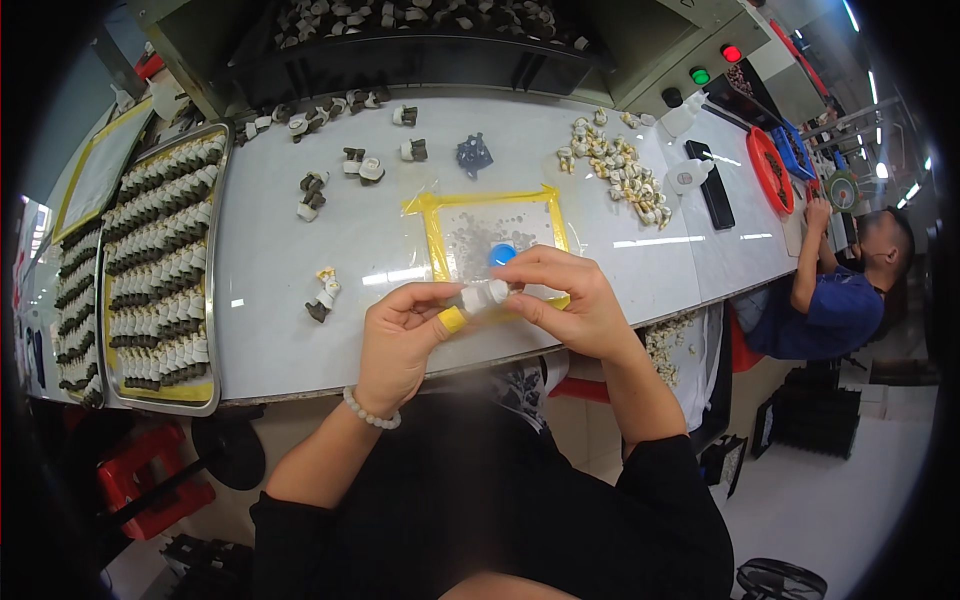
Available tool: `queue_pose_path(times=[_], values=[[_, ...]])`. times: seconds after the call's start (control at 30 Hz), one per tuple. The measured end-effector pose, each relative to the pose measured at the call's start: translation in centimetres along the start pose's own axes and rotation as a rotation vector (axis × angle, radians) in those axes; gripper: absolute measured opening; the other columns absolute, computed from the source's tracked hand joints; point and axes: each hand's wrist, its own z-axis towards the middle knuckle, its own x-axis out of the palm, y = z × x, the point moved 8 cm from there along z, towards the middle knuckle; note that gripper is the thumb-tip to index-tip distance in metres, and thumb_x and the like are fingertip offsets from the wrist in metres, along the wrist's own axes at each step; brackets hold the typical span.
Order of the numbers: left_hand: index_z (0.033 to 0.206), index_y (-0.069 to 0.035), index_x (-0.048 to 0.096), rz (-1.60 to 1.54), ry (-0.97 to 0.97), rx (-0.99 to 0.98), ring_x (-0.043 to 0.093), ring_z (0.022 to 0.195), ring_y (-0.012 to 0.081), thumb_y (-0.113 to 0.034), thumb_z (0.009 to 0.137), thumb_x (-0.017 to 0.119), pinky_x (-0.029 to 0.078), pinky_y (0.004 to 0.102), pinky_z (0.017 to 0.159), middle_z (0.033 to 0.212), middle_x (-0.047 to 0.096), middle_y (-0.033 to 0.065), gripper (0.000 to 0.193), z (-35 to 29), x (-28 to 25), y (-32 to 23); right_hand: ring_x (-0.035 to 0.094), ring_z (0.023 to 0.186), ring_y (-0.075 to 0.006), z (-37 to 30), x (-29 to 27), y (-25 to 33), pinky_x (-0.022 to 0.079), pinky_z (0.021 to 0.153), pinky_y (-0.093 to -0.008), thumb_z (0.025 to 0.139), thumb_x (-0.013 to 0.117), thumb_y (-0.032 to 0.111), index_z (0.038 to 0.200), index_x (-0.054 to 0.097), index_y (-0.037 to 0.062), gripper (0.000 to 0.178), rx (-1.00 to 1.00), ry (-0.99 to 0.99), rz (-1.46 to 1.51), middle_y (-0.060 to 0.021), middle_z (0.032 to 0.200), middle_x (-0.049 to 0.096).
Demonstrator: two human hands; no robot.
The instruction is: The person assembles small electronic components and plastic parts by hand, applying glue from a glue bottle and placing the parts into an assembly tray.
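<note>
My left hand (393, 340), its thumb wrapped in yellow tape, pinches a small white-and-dark figurine body (482, 296) lying sideways above the table's front edge. From the other side, the fingers of my right hand (575, 300) close on the body's right end and partly hide it. Just behind the hands, a round blue cap (502, 254) rests on a stained work sheet (435, 240) bordered with yellow tape. A figurine with a yellow-topped head (324, 294) lies left of my left hand. Several headless bodies (364, 168) are scattered farther back, and small white-and-yellow heads (630, 178) lie heaped at the right.
Metal trays (217, 290) with rows of figurines stand at left. A crumpled blue-grey lump (474, 154) sits behind the sheet. White squeeze bottles (688, 176) and a black oblong case (710, 187) lie at right. A person in blue (815, 300) works beyond, near a red basin (770, 170).
</note>
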Motion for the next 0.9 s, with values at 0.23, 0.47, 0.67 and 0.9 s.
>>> queue_pose_path(times=[0.23, 0.47, 0.67, 0.9], values=[[0.106, 0.007, 0.057, 0.06, 0.001, -0.002, 0.066, 0.089, 0.028, 0.006, 0.086, 0.058, 0.057, 0.0363, 0.079, 0.104, 0.063, 0.0213, 0.02, -0.3, -0.1, 0.2, 0.062, 0.078, -0.0191, -0.2, 0.8, 0.7, 0.048, 0.069, -0.0274, 0.075, 0.069, 0.0, 0.1, 0.068, -0.0017, 0.026, -0.046, 0.061, -0.101, -0.0113, 0.09, 0.065], [0.106, 0.007, 0.056, 0.094, 0.043, -0.012, 0.067, 0.084, 0.0258, 0.006, 0.086, 0.058, 0.057, 0.0342, 0.078, 0.102, 0.063, 0.0201, 0.021, -0.4, 0.5, -0.2, 0.062, 0.079, -0.0194, -0.4, 1.2, -1.0, 0.048, 0.07, -0.0277, 0.075, 0.069, 0.001, 0.1, 0.067, -0.0024, 0.025, 0.018, 0.121, 0.067, -0.0114, 0.088, 0.066], [0.106, 0.006, 0.058, 0.569, -0.204, 0.414, 0.062, 0.092, 0.0171, 0.007, 0.083, 0.06, 0.05, 0.0275, 0.082, 0.1, 0.063, 0.0112, 0.023, -2.8, -3.4, -8.2, 0.062, 0.076, -0.0175, 1.9, -5.2, -3.9, 0.049, 0.068, -0.0274, 0.082, 0.065, 0.011, 0.096, 0.068, -0.0015, 0.019, 0.093, -0.156, -0.265, -0.0108, 0.087, 0.067], [0.097, 0.001, 0.065, 1.39, -0.505, 0.598, 0.062, 0.082, 0.0208, 0.006, 0.073, 0.065, 0.049, 0.0295, 0.074, 0.088, 0.066, 0.0117, 0.025, -5.1, -6.5, -13.2, 0.063, 0.078, -0.0298, 5.6, -10.6, -9.4, 0.049, 0.07, -0.0371, 0.081, 0.064, 0.018, 0.101, 0.064, 0.0017, 0.026, 0.209, -0.35, -0.669, -0.015, 0.09, 0.066]])
